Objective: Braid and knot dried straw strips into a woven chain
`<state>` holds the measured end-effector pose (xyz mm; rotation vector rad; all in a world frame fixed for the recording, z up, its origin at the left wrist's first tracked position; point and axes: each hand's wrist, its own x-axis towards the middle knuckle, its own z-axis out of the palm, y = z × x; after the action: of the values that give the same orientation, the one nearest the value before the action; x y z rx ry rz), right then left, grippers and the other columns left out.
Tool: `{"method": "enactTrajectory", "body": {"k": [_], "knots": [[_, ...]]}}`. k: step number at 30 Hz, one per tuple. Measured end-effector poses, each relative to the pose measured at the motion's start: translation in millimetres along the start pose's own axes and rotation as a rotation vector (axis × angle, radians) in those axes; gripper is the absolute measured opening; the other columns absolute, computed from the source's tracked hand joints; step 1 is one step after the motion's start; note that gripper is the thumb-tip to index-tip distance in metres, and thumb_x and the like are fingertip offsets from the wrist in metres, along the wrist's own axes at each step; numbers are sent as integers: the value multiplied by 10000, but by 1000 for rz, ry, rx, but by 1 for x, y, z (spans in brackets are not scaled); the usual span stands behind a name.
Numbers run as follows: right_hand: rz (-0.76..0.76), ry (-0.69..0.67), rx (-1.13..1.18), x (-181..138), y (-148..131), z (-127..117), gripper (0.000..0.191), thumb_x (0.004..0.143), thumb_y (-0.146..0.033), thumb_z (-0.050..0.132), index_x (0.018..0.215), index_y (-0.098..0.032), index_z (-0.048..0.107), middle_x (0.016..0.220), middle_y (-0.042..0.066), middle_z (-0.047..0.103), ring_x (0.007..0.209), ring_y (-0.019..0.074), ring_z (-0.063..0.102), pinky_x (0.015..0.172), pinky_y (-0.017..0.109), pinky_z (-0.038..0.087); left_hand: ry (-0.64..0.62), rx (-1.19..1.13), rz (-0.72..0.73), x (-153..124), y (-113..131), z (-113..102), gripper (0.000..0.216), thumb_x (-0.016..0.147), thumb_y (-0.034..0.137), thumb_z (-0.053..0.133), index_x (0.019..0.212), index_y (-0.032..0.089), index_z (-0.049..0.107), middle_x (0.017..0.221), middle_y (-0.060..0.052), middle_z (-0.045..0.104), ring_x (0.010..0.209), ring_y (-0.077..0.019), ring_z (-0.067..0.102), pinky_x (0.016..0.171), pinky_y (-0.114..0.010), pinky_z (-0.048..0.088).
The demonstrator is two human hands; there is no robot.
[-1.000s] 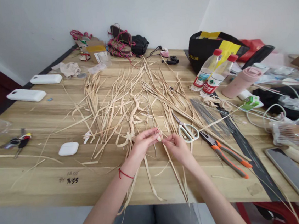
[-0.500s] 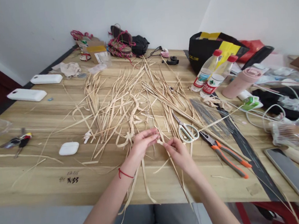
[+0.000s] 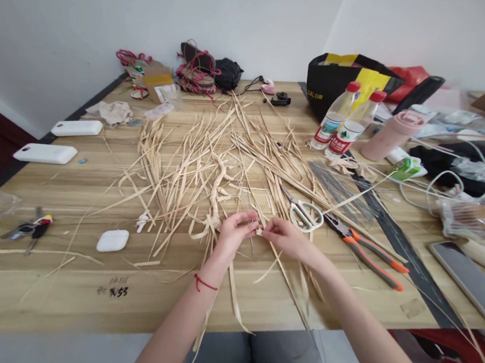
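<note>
My left hand (image 3: 235, 234) and my right hand (image 3: 283, 236) meet near the front middle of the wooden table (image 3: 62, 281). Both pinch thin pale straw strips (image 3: 277, 261) whose loose ends trail over the table's front edge toward my lap. A braided straw piece (image 3: 216, 193) runs away from my left hand into a wide heap of loose straw strips (image 3: 204, 151). My left wrist wears a red string.
White-handled scissors (image 3: 301, 213) and orange-handled pliers (image 3: 364, 249) lie right of my hands, then a black ruler (image 3: 398, 240) and a phone (image 3: 474, 281). Two bottles (image 3: 340, 119), a pink flask (image 3: 391, 131), a black bag (image 3: 336, 79). Left: earbud case (image 3: 112, 240), keys (image 3: 28, 229), two white packs (image 3: 44, 154).
My right hand drew back a little with a strip, then came forward again to meet my left hand. The hanging strip ends have shifted slightly.
</note>
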<state>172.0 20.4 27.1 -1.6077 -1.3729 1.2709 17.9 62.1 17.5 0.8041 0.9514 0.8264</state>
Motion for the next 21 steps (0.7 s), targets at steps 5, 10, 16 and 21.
{"method": "enactTrajectory", "body": {"k": [5,10,16,21], "knots": [[41,31,81,-4,-2,2,228,674,-387,606,653,-183,506,552,-40,503,517,103,437,504,231,330,-23,2,22,2,-4,-2,260,632,118,727,881,136,653,875,-62,658,752,-157,643,742,-329,535],[67,90,143,-11,-1,5,282,658,-434,621,661,-168,530,536,-35,497,487,90,403,487,229,307,-50,-14,14,1,-4,-1,262,640,99,715,891,134,649,876,-61,653,787,-167,637,735,-333,546],[88,103,171,-14,7,10,339,653,-503,616,697,-170,573,460,-47,463,400,83,359,400,224,254,-68,-22,8,-1,2,-1,279,634,107,725,901,133,650,876,-60,646,791,-175,635,733,-349,549],[140,67,205,-17,4,9,369,664,-535,591,733,-175,628,382,-63,405,336,78,320,351,221,234,-77,27,-18,0,4,-3,299,629,114,729,921,136,666,890,-70,665,775,-167,637,744,-328,533]]}}
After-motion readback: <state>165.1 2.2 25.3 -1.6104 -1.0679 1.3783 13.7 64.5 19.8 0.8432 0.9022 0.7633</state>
